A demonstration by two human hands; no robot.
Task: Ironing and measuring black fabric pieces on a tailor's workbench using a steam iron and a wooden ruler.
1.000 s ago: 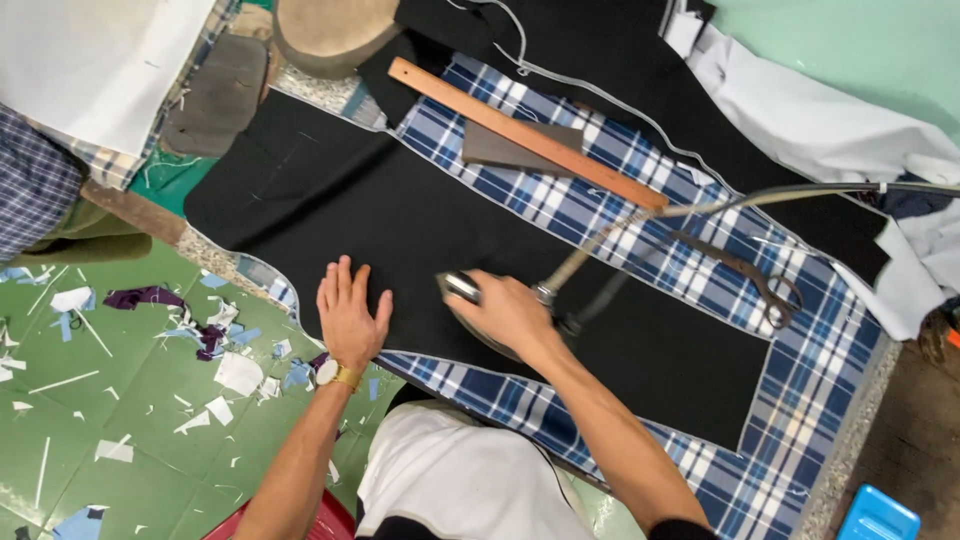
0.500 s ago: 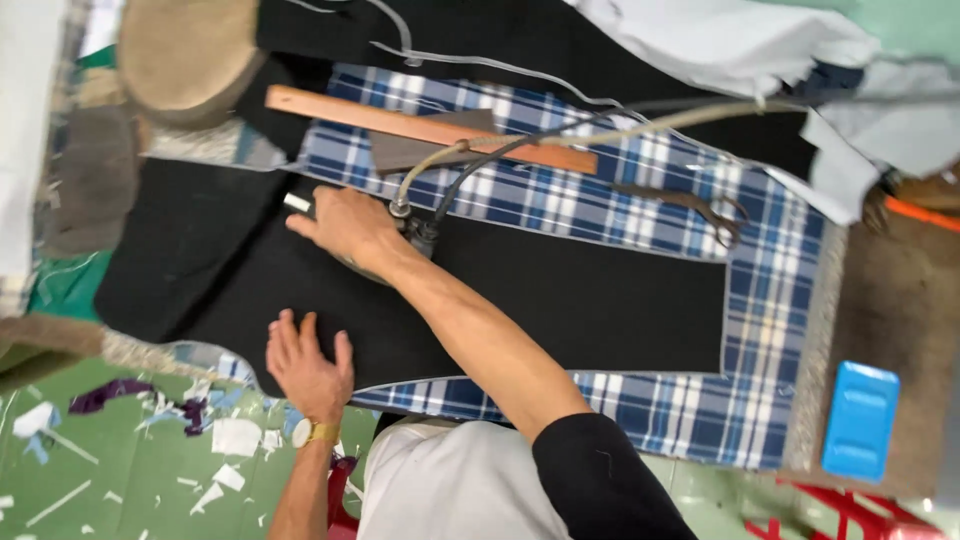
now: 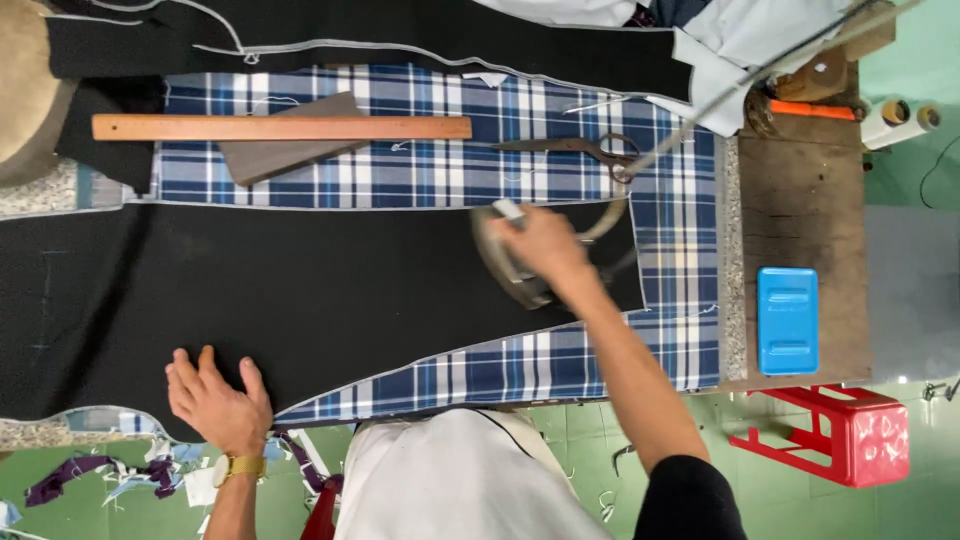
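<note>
A long black fabric piece [image 3: 300,290] lies flat across a blue plaid cloth [image 3: 420,170] on the table. My right hand [image 3: 540,245] grips the handle of a metal iron [image 3: 505,265] that rests on the right part of the black fabric. A hose or cord [image 3: 700,110] runs from the iron up to the far right. My left hand [image 3: 215,395] lies flat, fingers spread, on the near edge of the black fabric at the left.
A wooden ruler [image 3: 280,127] and a grey card [image 3: 290,150] lie on the plaid cloth, scissors [image 3: 580,150] to their right. A blue box [image 3: 787,320] sits on a wooden side table. A red stool [image 3: 850,435] stands below. Thread spools [image 3: 900,115] at far right. Fabric scraps on the green floor.
The iron and my right hand have slid from the left part of the black fabric to its right end. My left hand stays pressed on the near edge.
</note>
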